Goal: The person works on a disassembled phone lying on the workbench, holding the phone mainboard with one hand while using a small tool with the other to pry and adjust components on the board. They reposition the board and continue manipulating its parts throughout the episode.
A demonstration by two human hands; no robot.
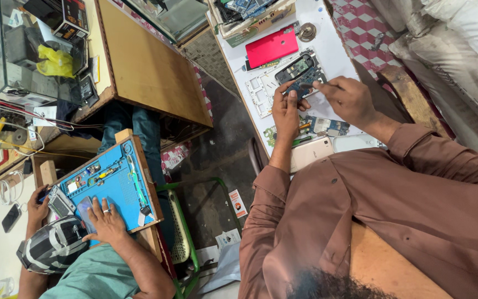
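Both hands on circuit board (304,83) | left hand (286,111) grips | right hand (349,99) w/ tool

Red phone back cover (271,46) far on the white worktable (336,50), round metal part (306,31) just right of it. White phone frame (260,94) left of centre. Pale gold phone (312,153) and white phone (355,143) near the table's near edge. Blue repair mat (118,182) far left, beside a wooden counter (150,66). Yellow bag (55,61) behind glass. Green chair (186,238) on the floor.
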